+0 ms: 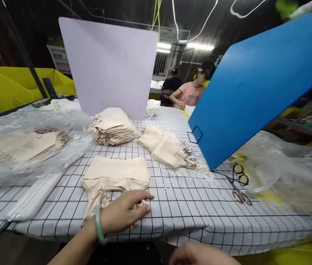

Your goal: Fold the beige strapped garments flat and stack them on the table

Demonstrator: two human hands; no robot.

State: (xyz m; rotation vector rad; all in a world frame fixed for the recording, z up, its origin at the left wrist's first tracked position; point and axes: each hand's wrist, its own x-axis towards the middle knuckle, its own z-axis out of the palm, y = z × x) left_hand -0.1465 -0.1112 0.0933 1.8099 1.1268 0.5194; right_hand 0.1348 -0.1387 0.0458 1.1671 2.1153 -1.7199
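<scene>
My left hand [125, 212], with a green bangle [100, 224] at the wrist, reaches over the lower edge of a flat cream garment [117, 173] near the table's front. Its thumb and fingers are apart, and I see nothing held between them. Whether the fingertips touch the cloth strips below is unclear. At the bottom edge, my right hand [200, 254] is blurred and partly cut off, low in front of the table, its fingers mostly hidden. Behind the garment stand a tall stack of cream garments [114, 125] and a lower, folded pile of cream garments [169, 147].
A checked cloth covers the table [178, 209]. Scissors [240, 175] and a second pair [241, 197] lie right, near a blue board [255, 88] and clear plastic [291, 173]. Left are bagged pieces [26, 143] and a white bar [36, 195]. A person [191, 92] sits opposite.
</scene>
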